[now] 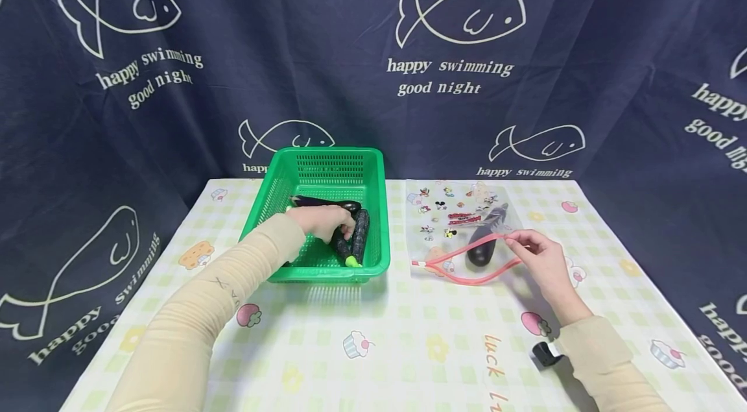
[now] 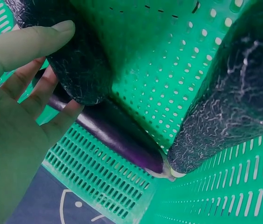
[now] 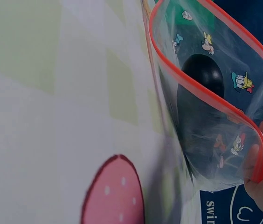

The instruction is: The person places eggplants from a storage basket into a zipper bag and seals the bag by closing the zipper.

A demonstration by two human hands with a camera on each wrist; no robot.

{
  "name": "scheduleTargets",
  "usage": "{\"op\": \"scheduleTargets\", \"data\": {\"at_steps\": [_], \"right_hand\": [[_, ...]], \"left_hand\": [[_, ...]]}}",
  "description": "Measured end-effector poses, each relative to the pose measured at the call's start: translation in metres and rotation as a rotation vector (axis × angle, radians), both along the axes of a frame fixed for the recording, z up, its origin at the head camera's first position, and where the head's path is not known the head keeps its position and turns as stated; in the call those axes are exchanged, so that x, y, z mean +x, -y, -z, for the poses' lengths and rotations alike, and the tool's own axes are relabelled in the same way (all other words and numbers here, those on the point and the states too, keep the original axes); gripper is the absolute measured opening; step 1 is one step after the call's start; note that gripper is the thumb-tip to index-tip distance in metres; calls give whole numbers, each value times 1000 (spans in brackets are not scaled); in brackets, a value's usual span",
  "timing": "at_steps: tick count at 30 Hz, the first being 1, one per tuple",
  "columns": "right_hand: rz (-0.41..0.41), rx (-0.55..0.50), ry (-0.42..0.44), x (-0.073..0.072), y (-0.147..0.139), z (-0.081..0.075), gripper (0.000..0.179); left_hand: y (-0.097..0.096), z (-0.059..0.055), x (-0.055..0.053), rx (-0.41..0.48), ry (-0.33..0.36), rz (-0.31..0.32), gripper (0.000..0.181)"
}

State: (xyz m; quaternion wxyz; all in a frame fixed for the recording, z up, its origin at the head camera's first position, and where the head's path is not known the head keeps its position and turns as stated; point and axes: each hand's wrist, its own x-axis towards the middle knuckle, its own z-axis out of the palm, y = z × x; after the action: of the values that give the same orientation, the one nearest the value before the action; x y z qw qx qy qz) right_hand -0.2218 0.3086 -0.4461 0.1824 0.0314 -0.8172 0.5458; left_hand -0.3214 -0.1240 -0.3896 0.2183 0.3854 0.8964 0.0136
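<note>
My left hand [image 1: 323,220] reaches into the green basket [image 1: 380,204] and grips a dark, rough-skinned cucumber [image 2: 85,60], thumb on one side and fingers on the other. Beside it lies a second cucumber [image 1: 362,237] with the same skin. A glossy purple eggplant [image 2: 117,130] lies along the basket's far side, and another netted cucumber [image 2: 229,102] shows large in the left wrist view, mostly hidden by the forearm in the head view. With thumb and fingers, my right hand [image 1: 539,259] pinches the red edge of a clear zip bag [image 3: 257,163]. Its mouth gapes around an eggplant [image 1: 481,250] inside.
A checked cloth with printed cupcakes and strawberries covers the table [image 1: 385,373]. Behind hangs a dark blue curtain [image 1: 350,74] with fish drawings. A small black piece [image 1: 546,355] sticks out at my right wrist. The bag lies right of the basket.
</note>
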Motion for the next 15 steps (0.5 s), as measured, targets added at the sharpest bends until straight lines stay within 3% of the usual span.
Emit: {"op": "scheduleTargets", "data": {"at_steps": [15], "right_hand": [[8, 4, 18, 0, -1, 1, 21]], "left_hand": [[0, 0, 3, -14, -3, -25, 47]]}}
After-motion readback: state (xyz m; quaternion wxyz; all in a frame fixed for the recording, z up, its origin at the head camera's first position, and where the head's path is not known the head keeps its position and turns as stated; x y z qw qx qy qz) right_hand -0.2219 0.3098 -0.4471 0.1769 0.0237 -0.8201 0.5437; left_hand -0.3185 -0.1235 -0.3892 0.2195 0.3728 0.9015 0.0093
